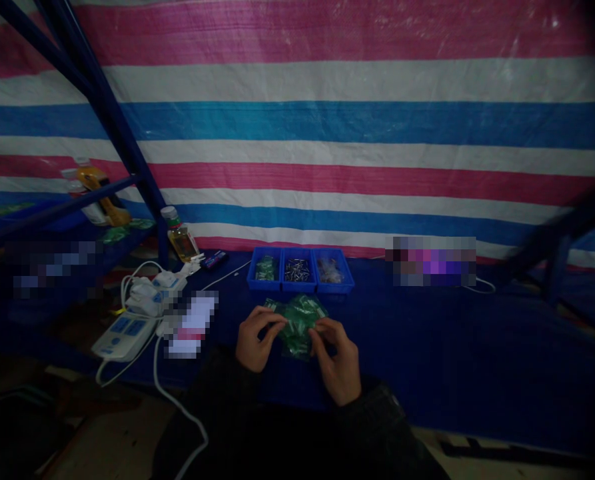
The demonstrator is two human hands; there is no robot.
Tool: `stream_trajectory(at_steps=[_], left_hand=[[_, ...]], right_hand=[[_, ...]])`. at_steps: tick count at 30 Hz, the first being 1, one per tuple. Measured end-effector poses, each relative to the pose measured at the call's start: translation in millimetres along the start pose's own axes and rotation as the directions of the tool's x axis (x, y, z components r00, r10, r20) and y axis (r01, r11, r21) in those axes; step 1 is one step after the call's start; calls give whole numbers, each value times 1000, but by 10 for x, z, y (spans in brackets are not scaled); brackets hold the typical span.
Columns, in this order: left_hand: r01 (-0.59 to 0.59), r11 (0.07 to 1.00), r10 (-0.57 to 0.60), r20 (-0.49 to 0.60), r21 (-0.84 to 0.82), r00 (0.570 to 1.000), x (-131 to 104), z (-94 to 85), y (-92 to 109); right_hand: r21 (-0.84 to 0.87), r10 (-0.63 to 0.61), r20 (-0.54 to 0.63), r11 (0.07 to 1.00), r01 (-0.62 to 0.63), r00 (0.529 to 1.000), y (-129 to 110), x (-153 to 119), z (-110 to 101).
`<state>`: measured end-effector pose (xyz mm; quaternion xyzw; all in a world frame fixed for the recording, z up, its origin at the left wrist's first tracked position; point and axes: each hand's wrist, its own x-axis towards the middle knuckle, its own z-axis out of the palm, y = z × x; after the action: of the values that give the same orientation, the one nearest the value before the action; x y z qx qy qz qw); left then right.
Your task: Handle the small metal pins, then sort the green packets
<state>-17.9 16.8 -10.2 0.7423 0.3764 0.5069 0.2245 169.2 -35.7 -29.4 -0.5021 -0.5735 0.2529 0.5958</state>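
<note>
Several small green plastic bags (300, 317) lie in a loose pile on the blue table, between my two hands. My left hand (257, 337) pinches the left side of a green bag with thumb and forefinger. On the other side, my right hand (338, 357) has its thumb and fingertips closed on the bag's right edge. Just beyond the pile stand three joined blue trays. The left tray (264, 287) holds green packets, the middle tray (298, 287) small dark and shiny metal pieces, and the right tray (334, 289) clear small pieces or bags I cannot make out.
White power strips (127, 337) with plugs and cables lie at the left, beside a blurred-out phone-like object (193, 325). A bottle (180, 237) of yellowish liquid stands behind them. Blue metal frame posts (112, 127) rise at the left, before a striped plastic sheet (327, 120).
</note>
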Motion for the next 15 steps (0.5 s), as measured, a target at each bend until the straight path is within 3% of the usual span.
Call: stream_trajectory(at_steps=[6,15], left_hand=[[-40,999,40,23,12,999,12,-17,-46],[-118,993,119,-23,27,993,61,-38,37]], right_hand=[[-70,-61,47,995,65,997,-58,26,-52],[-105,-135,2,985,135,991,-62,50,-36]])
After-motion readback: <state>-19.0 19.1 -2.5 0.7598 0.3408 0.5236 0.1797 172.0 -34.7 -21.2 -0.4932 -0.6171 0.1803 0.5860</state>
